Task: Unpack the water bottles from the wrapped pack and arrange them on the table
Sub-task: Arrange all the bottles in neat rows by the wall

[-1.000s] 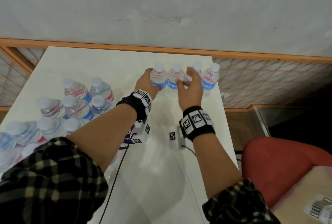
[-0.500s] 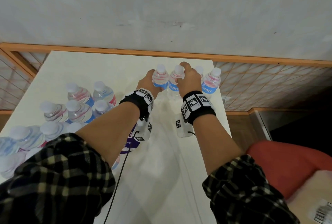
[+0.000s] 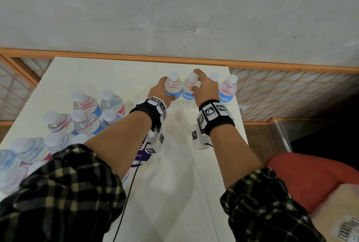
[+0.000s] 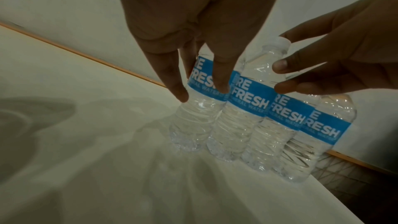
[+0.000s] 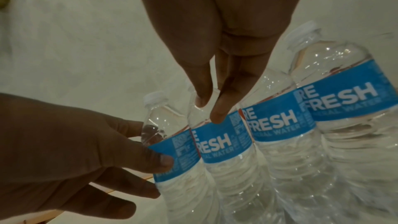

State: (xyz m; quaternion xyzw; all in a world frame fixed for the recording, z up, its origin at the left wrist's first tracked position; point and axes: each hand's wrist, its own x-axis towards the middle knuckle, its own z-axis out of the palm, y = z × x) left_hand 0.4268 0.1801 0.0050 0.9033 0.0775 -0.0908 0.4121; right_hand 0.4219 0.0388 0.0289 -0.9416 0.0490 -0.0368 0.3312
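Observation:
Four clear water bottles with blue labels stand upright in a row near the white table's [image 3: 108,74] far right corner. My left hand [image 3: 164,94] grips the leftmost bottle [image 3: 173,84], thumb on its label [image 5: 170,149]. My right hand [image 3: 202,88] holds the second bottle [image 3: 189,94] by its shoulder, just below the cap [image 4: 282,42]. Only the cap of the third bottle [image 3: 214,76] shows behind that hand. The fourth bottle [image 3: 228,90] stands free. On the left sits the wrapped pack [image 3: 83,119] with several bottles in it.
The row stands close to the table's right edge [image 3: 241,125]; an orange wooden rail [image 3: 136,58] and a grey wall lie behind. A red chair [image 3: 310,179] and a cardboard box [image 3: 338,214] are at lower right. A black cable [image 3: 128,193] runs across the table's near part.
My right hand has moved forward from just short of the row and taken hold of the second bottle. My left hand has stayed on the leftmost bottle.

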